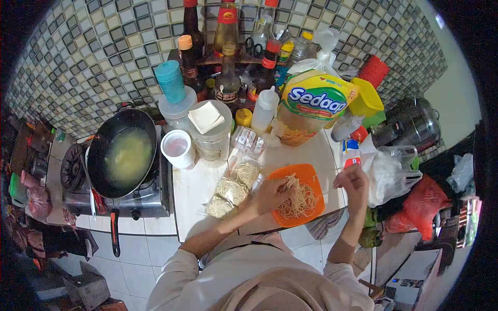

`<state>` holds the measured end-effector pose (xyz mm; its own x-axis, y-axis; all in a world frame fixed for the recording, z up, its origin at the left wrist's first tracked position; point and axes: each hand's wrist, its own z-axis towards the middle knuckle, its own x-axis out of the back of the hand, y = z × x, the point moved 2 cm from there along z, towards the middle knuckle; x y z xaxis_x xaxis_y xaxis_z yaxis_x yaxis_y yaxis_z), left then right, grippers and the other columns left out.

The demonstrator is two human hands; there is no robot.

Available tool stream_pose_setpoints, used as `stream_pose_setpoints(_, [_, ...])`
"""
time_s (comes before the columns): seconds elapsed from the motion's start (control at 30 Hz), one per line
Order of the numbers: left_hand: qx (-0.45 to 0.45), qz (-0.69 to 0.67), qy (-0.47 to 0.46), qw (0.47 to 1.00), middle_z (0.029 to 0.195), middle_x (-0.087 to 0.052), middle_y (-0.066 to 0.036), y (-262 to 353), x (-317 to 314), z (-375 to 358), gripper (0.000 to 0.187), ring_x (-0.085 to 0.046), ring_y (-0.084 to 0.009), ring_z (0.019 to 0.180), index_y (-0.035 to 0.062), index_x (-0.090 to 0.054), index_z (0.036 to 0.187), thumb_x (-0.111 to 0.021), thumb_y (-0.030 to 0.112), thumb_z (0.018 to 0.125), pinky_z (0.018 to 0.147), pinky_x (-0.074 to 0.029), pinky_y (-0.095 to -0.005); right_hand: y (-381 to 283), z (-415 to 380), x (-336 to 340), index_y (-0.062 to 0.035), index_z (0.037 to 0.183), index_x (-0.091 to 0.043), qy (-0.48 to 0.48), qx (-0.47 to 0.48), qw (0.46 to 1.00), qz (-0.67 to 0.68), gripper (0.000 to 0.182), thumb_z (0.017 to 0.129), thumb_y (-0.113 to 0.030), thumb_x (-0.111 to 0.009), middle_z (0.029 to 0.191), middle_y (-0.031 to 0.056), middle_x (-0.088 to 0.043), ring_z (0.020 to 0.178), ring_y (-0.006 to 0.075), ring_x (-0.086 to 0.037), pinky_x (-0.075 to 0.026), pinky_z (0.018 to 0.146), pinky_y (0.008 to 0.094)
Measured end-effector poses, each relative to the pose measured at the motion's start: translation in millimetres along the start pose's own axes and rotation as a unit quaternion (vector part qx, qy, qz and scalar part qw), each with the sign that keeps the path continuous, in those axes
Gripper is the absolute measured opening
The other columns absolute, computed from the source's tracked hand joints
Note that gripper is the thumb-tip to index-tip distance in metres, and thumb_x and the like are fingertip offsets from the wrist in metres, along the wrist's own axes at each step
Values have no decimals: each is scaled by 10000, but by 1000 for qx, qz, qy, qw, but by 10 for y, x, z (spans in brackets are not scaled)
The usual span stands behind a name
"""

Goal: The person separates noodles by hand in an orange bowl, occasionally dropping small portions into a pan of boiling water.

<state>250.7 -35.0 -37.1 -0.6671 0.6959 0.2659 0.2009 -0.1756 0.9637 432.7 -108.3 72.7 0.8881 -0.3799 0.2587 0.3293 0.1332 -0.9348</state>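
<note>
At the front edge of the desk (194,207), an orange bowl (315,212) holds the loose noodles (295,203), which form a tangled heap. Left hand (270,196): reaches over the left rim of the bowl, fingers bent and in contact with the strands at the upper part of the heap; whether the fingers are closed on any strands cannot be told. Right hand (354,181): raised beside the right rim, apart from the heap, with the fingers curled in to a narrow gap; whether anything small is held cannot be told. Progress status: the noodles in the bowl are already separated into loose strands. Outside the bowl, 3 noodle blocks (232,191) lie in a slanting row near the left forearm, apparently in clear wrapping; these are compact, and no loosening is visible on them. To the left, a black pan (95,150) sits on the stove (150,201) and contains pale yellow liquid (129,155); no noodles can be made out in it, and whether the burner is lit cannot be told. Behind the bowl, a large labelled bag (316,101) stands upright, near a squeeze bottle (265,110).
</note>
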Motion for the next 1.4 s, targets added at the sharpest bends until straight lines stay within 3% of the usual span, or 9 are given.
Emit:
stream_pose_setpoints(0.2, [-21,-116,-4,993,879,-613,-76,-85,-26,6,343,-543,-109,783,15,-567,1010,-499,316,859,719,-448,-281,512,-141,-350,8,765,-566,-134,-150,976,-80,241,780,-224,-630,648,48,-576,600,91,-547,-448,543,237])
stream_pose_setpoints(0.57, [-40,-127,41,990,836,-605,-85,-215,-147,31,318,-546,-122,744,13,-578,961,-516,302,843,678,-441,-279,388,-205,-537,9,829,-630,-144,-109,970,-165,236,727,-201,-666,707,94,-633,621,127,-582,-460,575,260])
stream_pose_setpoints(0.77, [-79,-142,74,984,771,-610,-100,-113,-90,9,304,-568,-135,676,17,-580,941,-533,294,824,620,-447,-291,361,-189,-524,3,819,-634,-127,-65,969,-204,205,720,-173,-670,695,93,-626,590,135,-560,-429,550,261])
stream_pose_setpoints(0.83, [-75,-138,59,986,780,-613,-105,-104,-82,-2,320,-575,-146,687,19,-578,950,-534,309,822,623,-449,-298,325,-181,-492,-7,745,-601,-92,-68,977,-182,131,718,-117,-667,644,6,-563,559,67,-489,-392,529,218])
stream_pose_setpoints(1.03, [-63,-90,22,994,805,-586,-162,-59,-63,-42,322,-582,-264,729,9,-572,903,-530,315,814,644,-450,-350,171,-89,-282,-28,768,-573,-56,-59,994,-71,89,732,-83,-633,703,8,-543,658,60,-499,-393,612,205])
stream_pose_setpoints(1.13, [-45,139,-36,989,894,-600,-130,-176,-68,-3,342,-573,-284,827,23,-546,1021,-532,304,827,763,-446,-353,-93,-46,-153,-13,795,-573,3,-41,999,6,73,736,-38,-609,755,38,-581,683,115,-541,-421,634,242])
stream_pose_setpoints(1.2, [-142,208,34,967,903,-586,-161,-131,54,25,287,-542,-347,866,28,-556,998,-539,250,817,789,-430,-374,-186,-42,-64,-4,785,-566,49,-48,997,43,56,741,-24,-595,760,47,-581,688,123,-547,-422,653,241])
stream_pose_setpoints(1.33, [-149,211,115,959,967,-571,-165,398,370,-137,274,-530,-327,926,25,-559,1005,-543,216,810,818,-417,-360,-213,-50,2,10,778,-578,43,-12,998,48,56,727,-9,-592,758,62,-596,682,133,-552,-429,649,246])
stream_pose_setpoints(1.4, [-157,80,131,976,1031,-546,-170,477,404,-156,274,-521,-313,965,15,-556,1012,-540,209,820,850,-406,-353,-169,-53,-44,14,777,-588,39,-15,999,22,68,718,-17,-602,744,60,-601,672,131,-550,-430,641,247])
